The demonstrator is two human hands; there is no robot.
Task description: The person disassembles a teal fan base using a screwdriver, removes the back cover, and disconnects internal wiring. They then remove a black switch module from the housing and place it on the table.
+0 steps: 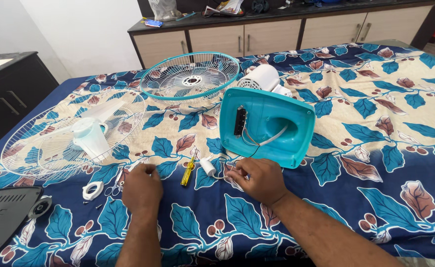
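A dismantled fan lies on a leaf-patterned bedsheet. Its teal base rests upside down with wires showing, the white motor behind it. My right hand rests on the sheet just in front of the base, fingers pinching thin wires that run to a small white capacitor. My left hand lies fist-like on the sheet beside small scissors; whether it holds anything I cannot tell. A yellow-handled screwdriver lies between my hands.
A teal-rimmed fan grille sits at the back. A white grille with translucent blades lies left. A white ring nut and screws lie near a dark panel. Cabinets stand behind the bed.
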